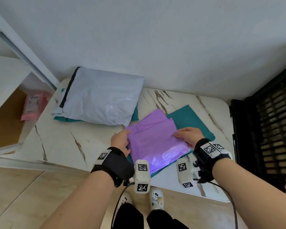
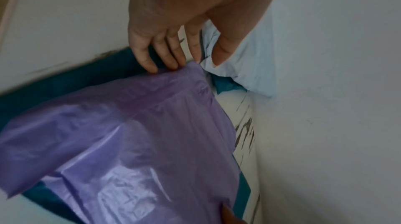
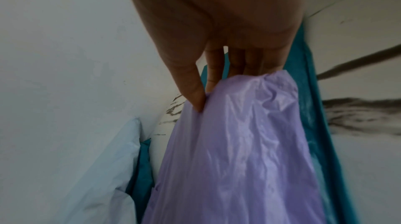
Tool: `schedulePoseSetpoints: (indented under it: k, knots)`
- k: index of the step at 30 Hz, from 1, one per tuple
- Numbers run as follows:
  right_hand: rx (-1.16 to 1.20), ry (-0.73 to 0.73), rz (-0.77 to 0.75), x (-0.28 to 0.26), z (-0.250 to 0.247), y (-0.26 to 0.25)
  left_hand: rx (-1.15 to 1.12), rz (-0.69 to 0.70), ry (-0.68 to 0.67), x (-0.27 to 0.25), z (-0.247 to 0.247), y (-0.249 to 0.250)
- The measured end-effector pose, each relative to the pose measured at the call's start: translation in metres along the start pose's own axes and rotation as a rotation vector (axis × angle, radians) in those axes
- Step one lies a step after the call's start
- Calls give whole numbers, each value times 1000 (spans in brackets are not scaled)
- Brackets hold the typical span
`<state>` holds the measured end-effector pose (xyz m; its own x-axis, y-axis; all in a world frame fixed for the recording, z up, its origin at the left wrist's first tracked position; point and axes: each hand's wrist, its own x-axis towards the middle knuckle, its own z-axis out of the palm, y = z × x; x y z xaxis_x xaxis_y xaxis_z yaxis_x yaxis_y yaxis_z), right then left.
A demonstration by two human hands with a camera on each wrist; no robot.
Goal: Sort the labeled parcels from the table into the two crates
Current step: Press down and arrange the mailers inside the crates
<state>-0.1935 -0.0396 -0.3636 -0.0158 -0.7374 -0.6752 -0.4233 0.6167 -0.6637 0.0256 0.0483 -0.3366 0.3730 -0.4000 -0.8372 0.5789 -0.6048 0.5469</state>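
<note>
A purple plastic parcel (image 1: 155, 139) (image 2: 141, 133) (image 3: 238, 142) is held just above a flat teal parcel (image 1: 188, 118) (image 2: 54, 83) (image 3: 312, 107) at the front of the marble table (image 1: 64, 142). My right hand (image 1: 186, 133) (image 3: 204, 93) pinches its right edge, thumb on top and fingers beneath. At the left edge, the straight fingers of my left hand (image 1: 120, 139) (image 2: 190, 56) reach under the parcel, and the thumb stays clear of it. A puffy white parcel (image 1: 102, 98) (image 2: 249, 66) (image 3: 97, 176) lies at the back left on another teal parcel (image 1: 64, 119). No labels show.
Left of the table stands a white-walled crate (image 1: 7, 123) with a brown bottom and a pink parcel (image 1: 33, 104) inside. A black slatted crate (image 1: 267, 129) stands against the table's right end. A pale wall runs behind the table, and my feet are at its front edge.
</note>
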Motion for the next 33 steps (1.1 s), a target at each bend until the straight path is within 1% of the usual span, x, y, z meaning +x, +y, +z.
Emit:
schedulePoseSetpoints:
  k: [5,8,10,12,15,17,19,21,23,25,27,30,32,33]
  knots:
    - [48,76,13,1,-1,-5,26,12,-45,-2,2,16]
    - [55,57,19,0,-9,-5,44,41,-39,2,3,20]
    - [39,37,-11,-2,-16,-7,52,75,-42,0,5,23]
    - [31,46,-55,-4,-24,-13,71,104,-62,-3,8,28]
    - [40,112,-97,-12,-39,-26,87,149,-100,-8,16,39]
    - [44,167,-127,-15,-47,-34,83,194,-94,-11,24,49]
    - [91,211,-159,-16,-55,-42,90,234,-86,-14,30,59]
    - [137,238,-169,-17,-63,-48,114,244,-100,-19,35,69]
    - [214,266,-160,-24,-70,-56,137,243,-163,-24,40,77]
    - [321,260,-133,-29,-76,-62,137,253,-236,-33,45,82]
    - [429,223,-96,-34,-82,-69,118,274,-300,-43,48,87]
    - [549,105,-43,-38,-87,-76,88,295,-418,-56,54,93]
    - [611,93,-26,-45,-88,-83,108,354,-481,-63,58,97]
    - [644,94,-20,-48,-88,-85,135,406,-493,-66,60,99]
